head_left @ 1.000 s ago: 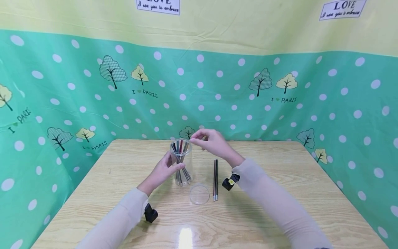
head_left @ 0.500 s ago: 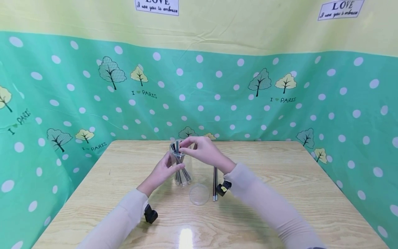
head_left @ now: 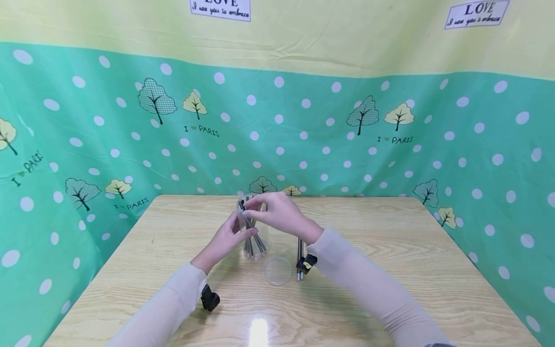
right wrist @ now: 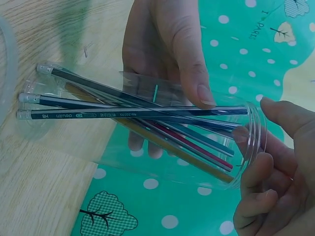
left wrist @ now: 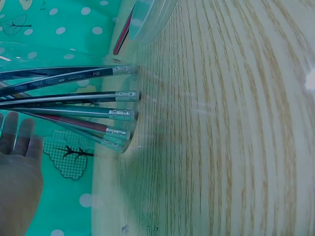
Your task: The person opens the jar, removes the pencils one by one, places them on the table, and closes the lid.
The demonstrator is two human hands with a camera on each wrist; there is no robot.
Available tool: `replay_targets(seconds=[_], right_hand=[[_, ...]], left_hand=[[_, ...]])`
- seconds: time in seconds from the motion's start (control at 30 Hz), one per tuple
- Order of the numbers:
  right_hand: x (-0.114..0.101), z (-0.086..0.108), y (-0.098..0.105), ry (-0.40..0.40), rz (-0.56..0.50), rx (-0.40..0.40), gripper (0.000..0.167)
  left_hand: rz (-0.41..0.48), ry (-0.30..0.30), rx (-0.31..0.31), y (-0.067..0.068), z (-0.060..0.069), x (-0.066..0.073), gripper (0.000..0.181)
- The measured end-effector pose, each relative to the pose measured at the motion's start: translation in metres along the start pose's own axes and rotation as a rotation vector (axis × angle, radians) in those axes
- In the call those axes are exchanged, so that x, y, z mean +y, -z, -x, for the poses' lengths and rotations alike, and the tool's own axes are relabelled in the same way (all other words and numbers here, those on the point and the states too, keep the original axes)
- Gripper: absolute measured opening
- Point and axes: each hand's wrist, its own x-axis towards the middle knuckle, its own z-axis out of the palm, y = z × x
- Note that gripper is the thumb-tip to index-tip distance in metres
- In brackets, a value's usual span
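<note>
A clear plastic jar (head_left: 261, 241) stands on the table, with several pencils (right wrist: 147, 115) leaning crosswise inside, eraser ends down. My left hand (head_left: 225, 240) grips the jar's side, its thumb across the front and fingers behind. At the jar's mouth is my right hand (head_left: 279, 212); in the right wrist view its index finger (right wrist: 241, 133) dips inside the rim among the pencil ends, while the thumb (right wrist: 275, 110) stays by the rim, apart from it. Whether the fingertip touches a pencil is hard to tell. Inside the left wrist view, eraser ends (left wrist: 125, 96) show near the jar's bottom.
A round clear lid (head_left: 278, 271) lies in front of the jar. Just right of it, two pencils (head_left: 300, 275) lie side by side, partly under the right wrist camera (head_left: 307, 263). A polka-dot curtain (head_left: 329, 120) hangs behind the wooden table (head_left: 390, 241).
My right hand has moved left and slightly down, from beside the jar's rim to over its mouth, with a finger going in. The left hand and jar have stayed put.
</note>
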Motion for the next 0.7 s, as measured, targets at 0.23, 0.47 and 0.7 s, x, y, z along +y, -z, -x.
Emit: replay_targets(seconds=[0.23, 0.47, 0.7], right_hand=[[-0.0033, 0.0002, -0.0001, 0.007, 0.034, -0.024, 0.029], [-0.0056, 0.0006, -0.0012, -0.012, 0.059, -0.052, 0.031], [-0.0067, 0.0006, -0.0026, -0.027, 0.055, -0.052, 0.03]], left_hand=[[0.0, 0.015, 0.0, -0.0007, -0.0005, -0.0006, 0.069], [0.023, 0.033, -0.006, 0.0003, 0.0005, -0.001, 0.07], [0.026, 0.028, 0.0, 0.0001, 0.0002, -0.0001, 0.07]])
